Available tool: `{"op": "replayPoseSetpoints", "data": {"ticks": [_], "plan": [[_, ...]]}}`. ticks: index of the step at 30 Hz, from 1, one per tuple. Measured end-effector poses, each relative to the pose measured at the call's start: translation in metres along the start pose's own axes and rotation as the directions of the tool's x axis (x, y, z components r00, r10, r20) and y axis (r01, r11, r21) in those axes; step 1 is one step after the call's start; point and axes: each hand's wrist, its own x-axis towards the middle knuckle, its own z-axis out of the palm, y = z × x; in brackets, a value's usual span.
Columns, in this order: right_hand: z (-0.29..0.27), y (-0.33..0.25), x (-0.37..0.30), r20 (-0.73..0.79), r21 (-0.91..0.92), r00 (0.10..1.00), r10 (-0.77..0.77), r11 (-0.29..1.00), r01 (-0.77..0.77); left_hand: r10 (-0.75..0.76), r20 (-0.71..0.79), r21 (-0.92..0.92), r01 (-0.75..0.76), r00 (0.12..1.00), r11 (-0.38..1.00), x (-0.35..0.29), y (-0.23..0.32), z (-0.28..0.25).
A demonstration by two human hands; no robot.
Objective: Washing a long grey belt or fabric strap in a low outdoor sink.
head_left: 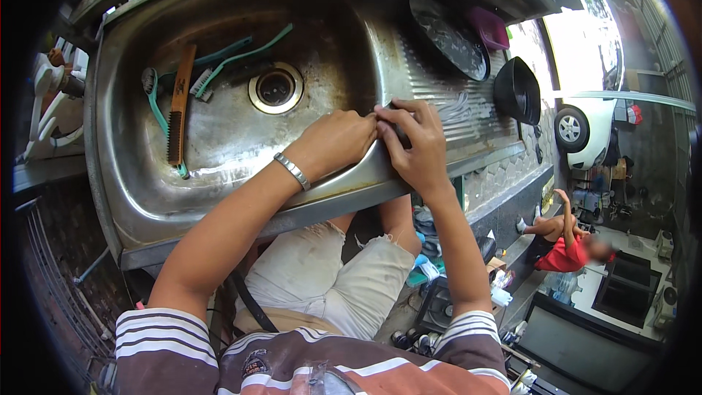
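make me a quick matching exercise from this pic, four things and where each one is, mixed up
Things
1. wooden-handled brush
2. pink tub
3. silver wristband
4. right hand

Places
A. around the wrist of the left hand
B. at the raised edge between the basin and the ribbed drainboard
C. in the sink basin, to the left of the drain
D. next to the large dark round pan

Pairs: 1-C, 2-D, 3-A, 4-B

The grey stainless-steel sink (333,194) is showing brown stains; its round drain (276,88) is sitting inside the rounded basin (228,135), its ridged drainboard (423,77) extending from the basin's right edge.
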Motion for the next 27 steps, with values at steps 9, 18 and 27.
{"op": "replayPoseSetpoints", "data": {"ticks": [9,18,27], "plan": [[-0.025,0.052,0.010,-0.203,-0.248,0.967,0.151,0.948,-0.200,-0.032,0.014,-0.014,0.032,0.999,0.999,-0.003,0.003,-0.005],[-0.045,0.097,-0.001,-0.325,-0.442,0.879,0.348,0.766,-0.467,0.088,-0.013,0.006,-0.087,0.996,0.996,0.007,0.011,-0.003],[-0.028,0.085,-0.013,-0.219,-0.267,0.963,0.155,0.940,-0.211,0.067,-0.013,-0.043,-0.067,0.998,0.997,0.007,0.012,-0.009]]}}
